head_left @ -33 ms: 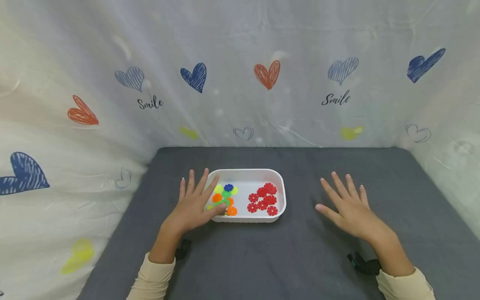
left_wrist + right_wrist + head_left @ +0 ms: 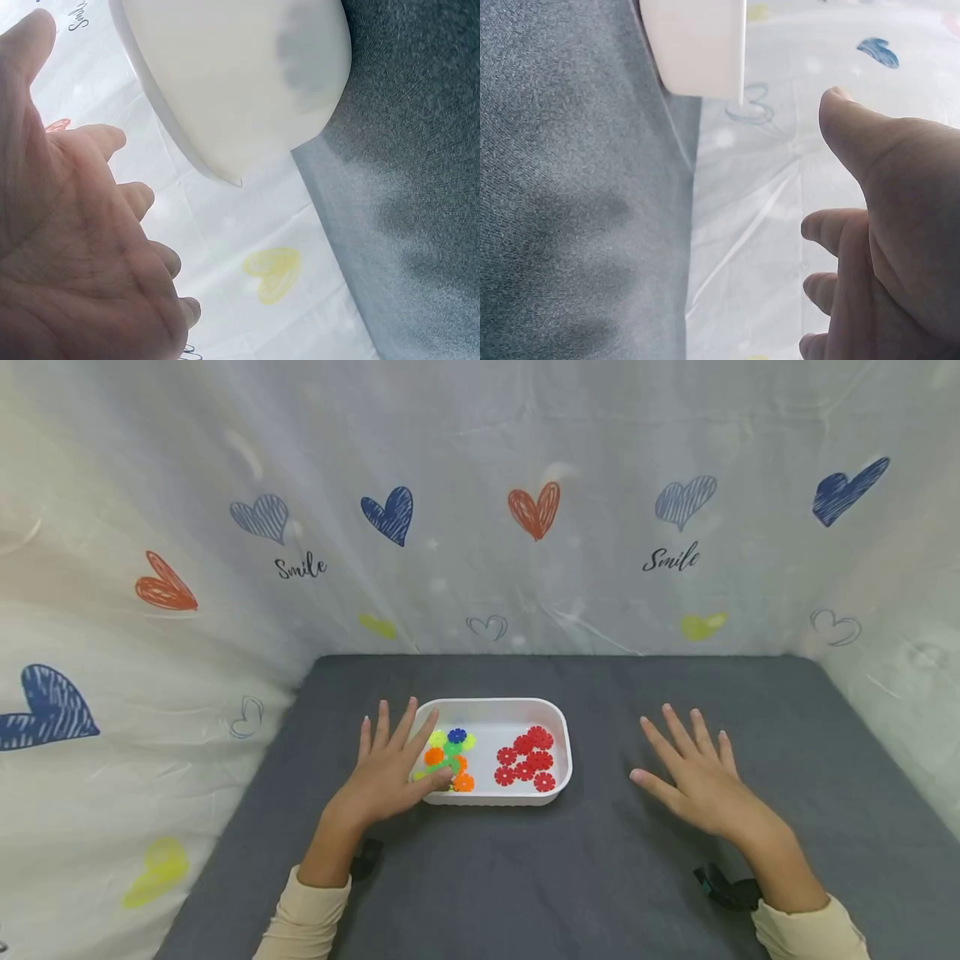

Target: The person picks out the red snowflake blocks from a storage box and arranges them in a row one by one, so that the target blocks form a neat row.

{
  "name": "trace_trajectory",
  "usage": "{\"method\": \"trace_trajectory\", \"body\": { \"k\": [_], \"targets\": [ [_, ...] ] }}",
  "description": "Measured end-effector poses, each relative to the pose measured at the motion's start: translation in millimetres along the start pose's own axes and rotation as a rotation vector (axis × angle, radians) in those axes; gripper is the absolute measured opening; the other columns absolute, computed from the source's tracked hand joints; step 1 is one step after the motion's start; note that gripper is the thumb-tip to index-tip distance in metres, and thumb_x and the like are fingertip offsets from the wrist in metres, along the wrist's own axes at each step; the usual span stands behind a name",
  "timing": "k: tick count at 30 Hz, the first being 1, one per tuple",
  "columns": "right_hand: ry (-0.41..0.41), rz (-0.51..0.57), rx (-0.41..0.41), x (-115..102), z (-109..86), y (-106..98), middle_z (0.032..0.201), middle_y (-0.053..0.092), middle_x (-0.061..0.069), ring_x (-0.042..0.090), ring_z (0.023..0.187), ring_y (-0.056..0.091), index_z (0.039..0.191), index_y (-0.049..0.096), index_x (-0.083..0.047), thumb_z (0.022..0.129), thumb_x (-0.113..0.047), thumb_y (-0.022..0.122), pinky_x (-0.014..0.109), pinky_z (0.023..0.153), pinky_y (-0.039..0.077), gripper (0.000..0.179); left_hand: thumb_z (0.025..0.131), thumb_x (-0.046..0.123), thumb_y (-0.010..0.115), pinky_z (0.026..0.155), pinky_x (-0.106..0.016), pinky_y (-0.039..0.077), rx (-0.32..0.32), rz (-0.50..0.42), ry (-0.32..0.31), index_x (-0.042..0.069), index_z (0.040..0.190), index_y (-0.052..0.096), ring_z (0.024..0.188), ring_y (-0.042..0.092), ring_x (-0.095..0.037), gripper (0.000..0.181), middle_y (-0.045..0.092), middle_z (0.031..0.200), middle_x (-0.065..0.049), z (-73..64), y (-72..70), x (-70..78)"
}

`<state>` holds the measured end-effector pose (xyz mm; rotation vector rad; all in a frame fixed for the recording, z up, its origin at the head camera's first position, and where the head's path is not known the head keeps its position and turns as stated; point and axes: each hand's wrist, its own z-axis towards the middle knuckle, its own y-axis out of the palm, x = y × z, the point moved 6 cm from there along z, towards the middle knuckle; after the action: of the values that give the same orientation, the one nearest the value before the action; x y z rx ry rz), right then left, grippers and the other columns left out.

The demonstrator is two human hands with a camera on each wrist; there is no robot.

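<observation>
My left hand has its fingers spread, palm down, and overlaps the left end of a white plastic tray in the head view. The thumb covers part of the discs there. Red notched discs lie grouped on the tray's right side. On its left side are orange discs, green discs, yellow discs and a blue disc. Well to the right of the tray, my right hand hovers over the table with fingers spread and nothing held. Both wrist views show empty palms and the tray's outer wall.
A dark grey cloth covers the table. Behind and on both sides hangs a pale curtain printed with hearts and the word Smile. Each wrist wears a black strap device, and both arms have beige sleeves.
</observation>
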<state>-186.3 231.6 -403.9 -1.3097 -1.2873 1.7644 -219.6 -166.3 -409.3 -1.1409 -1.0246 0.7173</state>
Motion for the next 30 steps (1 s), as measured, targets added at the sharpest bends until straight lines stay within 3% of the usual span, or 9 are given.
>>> {"method": "trace_trajectory", "body": {
  "k": [13,23,30],
  "targets": [
    [-0.01,0.028,0.009,-1,-0.7,-1,0.166,-0.006,0.018,0.043,0.147,-0.019,0.163,0.014,-0.015,0.102,-0.05,0.051,0.071,0.106,-0.011,0.079,0.09,0.071,0.05,0.11,-0.064,-0.013,0.007,-0.034,-0.007,0.024,0.163,0.014,0.147,-0.022,-0.038,0.094,0.0,0.168,-0.01,0.2,1.9,-2.9],
    [-0.043,0.04,0.025,-5,-0.6,0,0.166,0.002,0.018,0.044,0.149,-0.011,0.161,0.023,-0.011,0.101,-0.048,0.053,0.068,0.108,-0.011,0.076,0.091,0.07,0.049,0.111,-0.066,-0.008,0.005,-0.062,-0.012,0.025,0.163,0.015,0.148,-0.017,-0.04,0.091,0.0,0.168,-0.009,-1.4,5.9,-3.6],
    [-0.1,0.034,0.077,-9,8.8,-4,0.165,0.01,0.02,0.042,0.15,-0.007,0.157,0.034,-0.008,0.1,-0.046,0.057,0.067,0.11,-0.004,0.072,0.098,0.055,0.053,0.113,-0.066,0.003,0.058,-0.158,-0.01,0.018,0.161,0.023,0.15,0.0,-0.043,0.079,0.013,0.166,-0.015,5.7,2.9,-8.7]
  ]
}}
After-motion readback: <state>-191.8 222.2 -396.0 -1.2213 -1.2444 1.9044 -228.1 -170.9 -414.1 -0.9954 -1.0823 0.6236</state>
